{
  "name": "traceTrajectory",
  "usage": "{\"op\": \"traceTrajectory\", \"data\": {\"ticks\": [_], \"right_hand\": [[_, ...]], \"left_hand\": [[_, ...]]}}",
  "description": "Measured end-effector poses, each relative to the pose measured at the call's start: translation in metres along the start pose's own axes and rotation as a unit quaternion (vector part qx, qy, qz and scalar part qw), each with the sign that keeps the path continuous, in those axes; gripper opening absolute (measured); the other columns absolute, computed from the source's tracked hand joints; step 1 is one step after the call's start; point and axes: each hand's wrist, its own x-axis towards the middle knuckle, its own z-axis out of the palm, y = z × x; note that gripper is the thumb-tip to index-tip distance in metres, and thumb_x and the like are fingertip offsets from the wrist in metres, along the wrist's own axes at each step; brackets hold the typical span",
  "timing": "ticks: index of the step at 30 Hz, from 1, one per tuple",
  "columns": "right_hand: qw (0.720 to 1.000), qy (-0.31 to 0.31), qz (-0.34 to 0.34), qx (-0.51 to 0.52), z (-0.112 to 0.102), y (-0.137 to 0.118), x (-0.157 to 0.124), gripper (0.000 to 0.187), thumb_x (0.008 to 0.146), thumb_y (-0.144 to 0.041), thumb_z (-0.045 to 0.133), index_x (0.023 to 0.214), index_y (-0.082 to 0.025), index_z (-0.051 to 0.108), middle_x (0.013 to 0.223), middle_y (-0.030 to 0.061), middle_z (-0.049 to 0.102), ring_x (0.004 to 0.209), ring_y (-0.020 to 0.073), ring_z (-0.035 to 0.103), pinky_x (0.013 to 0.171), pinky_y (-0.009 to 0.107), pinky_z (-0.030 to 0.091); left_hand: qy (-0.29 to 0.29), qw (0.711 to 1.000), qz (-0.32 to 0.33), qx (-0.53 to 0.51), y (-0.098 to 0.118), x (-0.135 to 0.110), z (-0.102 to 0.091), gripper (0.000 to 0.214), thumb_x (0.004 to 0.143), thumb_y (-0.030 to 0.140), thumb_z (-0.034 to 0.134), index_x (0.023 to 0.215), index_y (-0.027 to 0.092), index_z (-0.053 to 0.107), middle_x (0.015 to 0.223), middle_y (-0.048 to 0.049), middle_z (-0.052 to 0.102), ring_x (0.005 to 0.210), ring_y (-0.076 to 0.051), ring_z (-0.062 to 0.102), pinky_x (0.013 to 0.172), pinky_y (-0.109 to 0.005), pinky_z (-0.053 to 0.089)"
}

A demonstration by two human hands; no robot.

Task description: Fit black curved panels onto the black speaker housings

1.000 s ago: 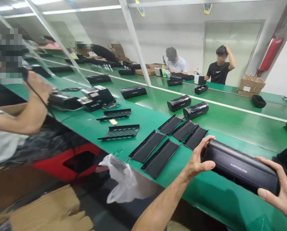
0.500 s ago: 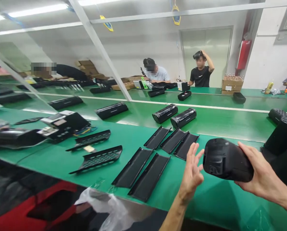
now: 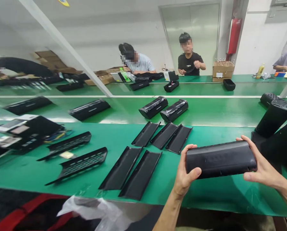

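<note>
My left hand (image 3: 187, 170) and my right hand (image 3: 261, 163) hold a long black bar-shaped speaker housing (image 3: 220, 159) lengthwise by its two ends, above the green workbench (image 3: 213, 195). Left of my hands lie several flat black trough-shaped panels, the nearest (image 3: 140, 175) closest to my left hand. Two perforated black grilles, the nearer (image 3: 82, 162), lie further left. Two assembled black speakers (image 3: 174, 110) rest beyond the panels.
Upright black speakers (image 3: 274, 117) stand at the right of the bench. An electronic test unit with wires (image 3: 30, 131) sits at the left, and a white plastic bag (image 3: 90, 208) hangs at the near edge. Two seated co-workers (image 3: 189, 57) are further away.
The housing has turned from end-on to lengthwise. My left hand has closed on it after being open and apart. The view has swung right, and the person at the left has left the frame.
</note>
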Motion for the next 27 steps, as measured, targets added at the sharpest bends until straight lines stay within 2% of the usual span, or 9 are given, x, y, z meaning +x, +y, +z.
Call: {"op": "traceTrajectory", "data": {"ticks": [3,6,12,16,18,20,24,25,27], "right_hand": [[0.999,0.014,0.009,0.042,0.008,0.000,-0.008,0.117,0.080,-0.083,0.078,0.169,-0.031,0.024,0.171,0.0181,0.037,0.146,0.0393,0.055,0.114,0.048,0.052],[0.998,0.005,0.029,0.063,0.009,-0.009,-0.014,0.114,0.083,-0.080,0.077,0.170,-0.032,0.023,0.165,0.0172,0.044,0.138,0.0384,0.061,0.110,0.047,0.055],[0.998,0.059,0.003,0.023,0.007,-0.022,-0.023,0.091,0.090,-0.074,0.073,0.162,-0.033,0.038,0.168,0.0129,0.043,0.146,0.0373,0.053,0.119,0.048,0.048],[0.994,0.104,-0.013,0.035,0.017,-0.010,-0.016,0.078,0.088,-0.067,0.078,0.152,-0.033,0.049,0.160,0.0109,0.052,0.139,0.0343,0.057,0.113,0.043,0.051],[0.991,0.111,0.034,0.074,0.022,0.001,-0.008,0.082,0.085,-0.070,0.078,0.150,-0.030,0.049,0.153,0.0124,0.056,0.132,0.0336,0.061,0.110,0.044,0.053],[0.978,0.098,0.130,0.128,0.025,0.009,0.000,0.083,0.087,-0.073,0.073,0.152,-0.029,0.045,0.144,0.0125,0.059,0.120,0.0312,0.066,0.104,0.046,0.057],[0.906,0.011,0.341,0.249,0.018,0.012,0.005,0.079,0.094,-0.079,0.061,0.156,-0.034,0.040,0.117,0.0079,0.065,0.082,0.0237,0.068,0.066,0.040,0.064],[0.892,-0.004,0.361,0.272,0.015,0.012,0.004,0.082,0.093,-0.079,0.063,0.157,-0.034,0.039,0.114,0.0073,0.066,0.076,0.0221,0.066,0.061,0.039,0.063],[0.890,-0.023,0.353,0.289,0.008,0.013,-0.001,0.094,0.086,-0.076,0.075,0.161,-0.034,0.036,0.116,0.0077,0.068,0.071,0.0196,0.064,0.060,0.038,0.064]], "left_hand": [[-0.055,0.998,-0.018,-0.006,0.001,0.000,-0.004,0.115,0.063,0.078,0.091,0.158,0.033,0.045,0.168,-0.0133,0.040,0.136,-0.041,0.056,0.108,-0.048,0.053],[-0.095,0.995,-0.015,0.019,0.003,-0.003,-0.007,0.114,0.068,0.071,0.091,0.162,0.034,0.040,0.167,-0.0146,0.043,0.133,-0.042,0.059,0.104,-0.050,0.056],[-0.050,0.993,0.090,0.054,0.007,-0.009,-0.008,0.086,0.073,0.062,0.089,0.148,0.036,0.055,0.160,-0.0099,0.051,0.146,-0.041,0.049,0.117,-0.052,0.046],[-0.027,0.995,0.079,0.061,0.005,-0.004,-0.002,0.082,0.071,0.060,0.090,0.142,0.033,0.060,0.155,-0.0094,0.055,0.139,-0.040,0.054,0.114,-0.050,0.047],[-0.020,0.998,0.017,0.065,-0.001,0.002,0.000,0.087,0.072,0.065,0.087,0.146,0.030,0.057,0.150,-0.0108,0.060,0.132,-0.039,0.059,0.113,-0.051,0.048],[-0.026,0.996,-0.058,0.066,-0.007,0.009,-0.001,0.095,0.077,0.073,0.080,0.154,0.026,0.051,0.151,-0.0144,0.060,0.134,-0.041,0.059,0.117,-0.054,0.045],[-0.096,0.982,-0.147,0.070,-0.011,0.018,-0.008,0.111,0.077,0.084,0.075,0.164,0.023,0.043,0.171,-0.0185,0.042,0.159,-0.045,0.035,0.129,-0.056,0.030],[-0.107,0.980,-0.149,0.079,-0.010,0.019,-0.009,0.109,0.077,0.082,0.076,0.163,0.023,0.045,0.173,-0.0176,0.040,0.160,-0.045,0.033,0.130,-0.055,0.029],[-0.098,0.981,-0.144,0.089,-0.009,0.020,-0.005,0.096,0.081,0.076,0.076,0.156,0.022,0.052,0.165,-0.0165,0.050,0.153,-0.042,0.043,0.128,-0.052,0.033]]}}
